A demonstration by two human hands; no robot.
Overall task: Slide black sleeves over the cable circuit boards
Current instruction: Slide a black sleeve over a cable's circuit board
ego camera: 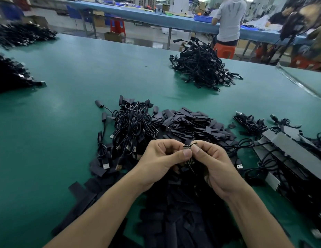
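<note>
My left grip [167, 158] and right grip [214, 161] both pinch the small circuit board [189, 146] over the black sleeves [192, 122] heaped toward the bench's [75, 90] near edge. I judge a skewed sleeve could snag on its components, or the board slip into the heap.

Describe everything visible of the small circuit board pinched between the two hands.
The circuit board is small and thin, dark with pale metallic specks along its top edge; finer detail is unreadable. It is held in the air over the pile of black sleeves. The left hand pinches its left end, the right hand its right end, thumbs almost meeting. A thin cable hangs below it.
</note>
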